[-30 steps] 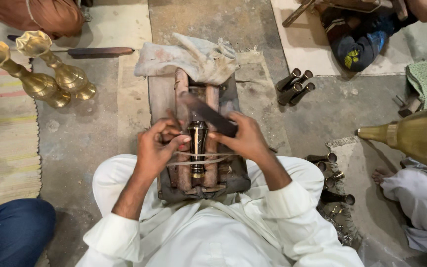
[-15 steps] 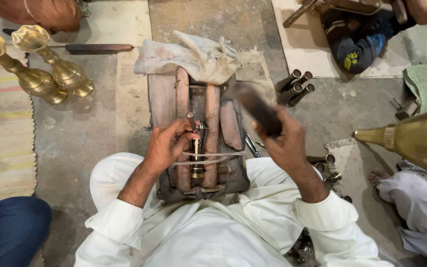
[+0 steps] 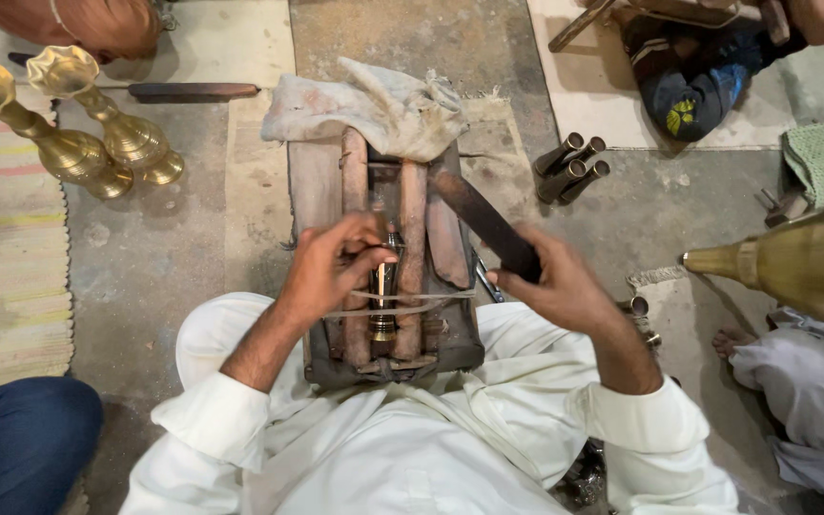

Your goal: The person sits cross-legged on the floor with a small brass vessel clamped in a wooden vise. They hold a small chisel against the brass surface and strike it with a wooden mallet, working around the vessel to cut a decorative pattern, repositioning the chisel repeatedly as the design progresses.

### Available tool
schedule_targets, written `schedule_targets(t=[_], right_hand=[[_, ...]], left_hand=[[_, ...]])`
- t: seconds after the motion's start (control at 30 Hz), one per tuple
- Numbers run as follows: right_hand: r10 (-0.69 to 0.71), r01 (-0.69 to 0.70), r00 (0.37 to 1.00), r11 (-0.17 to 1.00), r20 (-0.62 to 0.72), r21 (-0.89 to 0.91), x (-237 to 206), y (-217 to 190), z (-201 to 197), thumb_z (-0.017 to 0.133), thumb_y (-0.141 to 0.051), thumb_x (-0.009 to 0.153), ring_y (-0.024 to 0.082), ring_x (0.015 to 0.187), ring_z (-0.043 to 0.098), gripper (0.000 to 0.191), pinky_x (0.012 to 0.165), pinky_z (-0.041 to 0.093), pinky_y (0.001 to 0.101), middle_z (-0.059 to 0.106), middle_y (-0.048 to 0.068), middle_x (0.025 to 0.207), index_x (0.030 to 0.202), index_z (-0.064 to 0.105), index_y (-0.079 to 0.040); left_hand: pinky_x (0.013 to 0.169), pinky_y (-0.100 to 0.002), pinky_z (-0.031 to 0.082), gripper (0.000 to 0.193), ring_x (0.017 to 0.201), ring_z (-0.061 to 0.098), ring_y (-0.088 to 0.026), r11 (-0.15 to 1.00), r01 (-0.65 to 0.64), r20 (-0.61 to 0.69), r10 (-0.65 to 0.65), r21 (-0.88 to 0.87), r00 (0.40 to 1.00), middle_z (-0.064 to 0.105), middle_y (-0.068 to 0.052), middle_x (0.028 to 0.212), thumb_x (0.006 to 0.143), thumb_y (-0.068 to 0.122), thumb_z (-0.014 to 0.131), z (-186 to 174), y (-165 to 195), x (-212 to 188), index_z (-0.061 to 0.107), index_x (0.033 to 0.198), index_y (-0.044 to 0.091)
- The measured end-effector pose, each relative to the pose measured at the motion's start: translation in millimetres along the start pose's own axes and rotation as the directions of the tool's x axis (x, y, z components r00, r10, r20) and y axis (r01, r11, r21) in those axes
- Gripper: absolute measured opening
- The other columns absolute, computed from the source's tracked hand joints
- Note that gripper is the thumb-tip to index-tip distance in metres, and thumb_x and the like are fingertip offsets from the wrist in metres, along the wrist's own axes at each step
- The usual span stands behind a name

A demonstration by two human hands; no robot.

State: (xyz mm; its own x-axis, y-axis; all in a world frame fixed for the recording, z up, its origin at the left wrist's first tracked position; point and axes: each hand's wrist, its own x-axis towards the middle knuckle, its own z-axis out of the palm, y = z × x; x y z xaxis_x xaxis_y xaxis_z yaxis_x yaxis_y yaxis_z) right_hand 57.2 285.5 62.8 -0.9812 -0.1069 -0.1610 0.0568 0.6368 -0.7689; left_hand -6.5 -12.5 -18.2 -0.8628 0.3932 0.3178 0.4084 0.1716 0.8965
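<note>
**A:** What have I got in the grip right now?

**B:** My left hand (image 3: 331,272) is pinching the small dark-and-brass cylindrical piece (image 3: 384,291) with fingertips pressed together near its top, I think to keep it from turning or sliding. It stands lengthwise in the channel between the two reddish wooden rails (image 3: 412,257) of the low wooden work block (image 3: 312,191), near the block's middle.

**A:** And the other side?

**B:** My right hand (image 3: 560,286) is wrapped shut round the dark, flat, rust-brown metal bar (image 3: 484,224), which looks like a file. It angles up and away toward the block's far right corner, its tip over the right rail, apart from the brass piece. Held by its near end like that, the long blade is free to sweep across the work.

**A:** What pins the piece down?

**B:** A pale cord or band (image 3: 402,307) runs across the rails over the piece, near the block's near edge; probably a tie-down, though I can't tell how tight.

**A:** Anything around the block?

**B:** A crumpled off-white cloth (image 3: 374,110) drapes its far edge. On the concrete floor (image 3: 193,248), two brass flared-top stands (image 3: 97,143) sit off the far left corner, four dark metal tubes (image 3: 572,167) off the far right, and a large brass cone (image 3: 793,262) points in from the right.
</note>
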Motion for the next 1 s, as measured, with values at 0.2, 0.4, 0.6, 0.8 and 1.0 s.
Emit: schedule_targets(t=[0.2,0.4,0.6,0.8,1.0], right_hand=[[0.043,-0.021,0.997,0.956,-0.069,0.294,-23.8,62.3,41.8,0.079,-0.021,0.089,0.008,0.082,0.059,0.046,0.069,0.051,0.0259,0.064,0.001,0.093,0.126,0.061,0.000],[0.051,0.009,0.927,0.987,-0.372,0.158,-42.6,68.4,56.0,0.078,-0.021,0.090,0.009,0.079,0.060,0.045,0.068,0.051,0.0275,0.067,0.004,0.090,0.128,0.062,-0.001],[-0.298,0.096,0.813,0.916,-0.501,-0.389,-45.6,60.3,41.3,0.076,-0.006,0.083,0.036,0.091,0.071,0.048,0.077,0.055,0.0434,0.072,0.019,0.104,0.129,0.063,-0.005],[-0.257,0.077,0.848,0.925,-0.465,-0.371,-48.4,51.4,36.3,0.075,-0.004,0.079,0.041,0.092,0.070,0.054,0.078,0.054,0.0476,0.071,0.020,0.103,0.130,0.062,-0.008],[-0.250,0.070,0.922,0.859,-0.296,-0.507,-42.7,40.5,22.2,0.076,-0.005,0.071,0.042,0.087,0.069,0.058,0.072,0.052,0.0495,0.072,0.019,0.098,0.127,0.064,-0.009]], left_hand=[[0.070,-0.047,0.057,0.035,0.084,0.074,-0.037,0.933,-0.227,0.382,0.108,0.281,0.918,0.077,-0.014,0.092,0.087,0.019,0.077,4.8,17.7,35.7,0.065,0.119,0.010],[0.073,-0.049,0.055,0.030,0.084,0.073,-0.038,0.856,-0.256,0.539,-0.030,0.448,0.842,0.076,-0.014,0.085,0.094,0.024,0.071,14.0,21.6,46.8,0.062,0.120,0.014],[0.069,-0.051,0.055,0.034,0.082,0.073,-0.039,0.837,-0.323,0.551,0.031,0.441,0.834,0.076,-0.014,0.086,0.087,0.020,0.072,15.7,23.6,50.3,0.063,0.120,0.014],[0.072,-0.051,0.054,0.031,0.083,0.072,-0.039,0.832,-0.268,0.543,-0.047,0.486,0.838,0.075,-0.016,0.083,0.090,0.022,0.072,14.0,29.0,46.7,0.065,0.120,0.015],[0.072,-0.044,0.058,0.034,0.089,0.074,-0.038,0.922,-0.272,0.339,0.172,0.275,0.925,0.077,-0.017,0.100,0.089,0.011,0.073,1.6,26.4,31.1,0.066,0.122,0.011]])
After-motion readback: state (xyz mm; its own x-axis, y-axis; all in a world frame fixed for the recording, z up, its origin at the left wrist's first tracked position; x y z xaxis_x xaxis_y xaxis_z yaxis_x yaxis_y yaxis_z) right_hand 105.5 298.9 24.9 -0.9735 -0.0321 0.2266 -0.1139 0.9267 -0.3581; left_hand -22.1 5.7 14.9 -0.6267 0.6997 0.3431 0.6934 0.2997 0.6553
